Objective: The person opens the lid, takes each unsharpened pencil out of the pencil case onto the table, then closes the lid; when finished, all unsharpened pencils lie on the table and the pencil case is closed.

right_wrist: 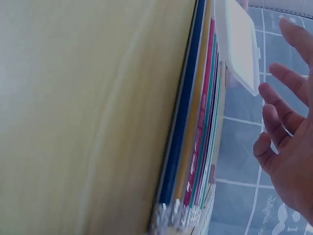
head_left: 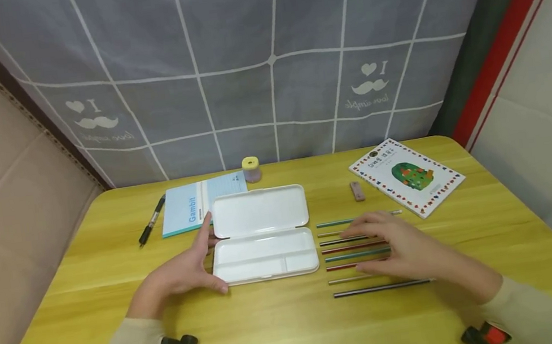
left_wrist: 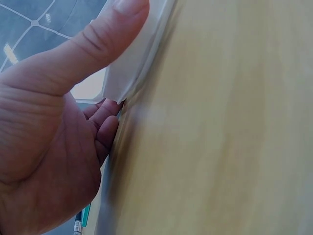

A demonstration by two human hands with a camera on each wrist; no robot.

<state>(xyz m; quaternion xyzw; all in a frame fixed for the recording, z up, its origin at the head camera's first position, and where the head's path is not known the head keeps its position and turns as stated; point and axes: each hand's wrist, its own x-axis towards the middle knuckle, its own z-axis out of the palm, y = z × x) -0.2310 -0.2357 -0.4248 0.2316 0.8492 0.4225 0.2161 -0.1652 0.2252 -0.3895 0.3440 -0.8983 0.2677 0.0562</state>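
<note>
A white pencil case [head_left: 265,255] lies unfolded, its lid [head_left: 260,210] leaning back and its tray holding nothing. My left hand [head_left: 187,267] rests along the case's left side. Its thumb is at the near corner and its fingers spread toward the hinge; in the left wrist view the fingertips [left_wrist: 111,129] meet the case's edge. To the right, several pencils lie side by side, among them a dark blue pencil [head_left: 381,288] nearest me. Over this row hovers my right hand [head_left: 399,243], fingers loosely spread, with nothing held in the right wrist view [right_wrist: 293,132].
Behind the case sit a light blue notebook [head_left: 182,205] and a yellow-capped small container [head_left: 251,169]. A black pen [head_left: 152,220] lies at the left. At the right are a pinkish eraser [head_left: 357,191] and a white booklet [head_left: 406,177]. A grey curtain [head_left: 245,84] hangs behind the table.
</note>
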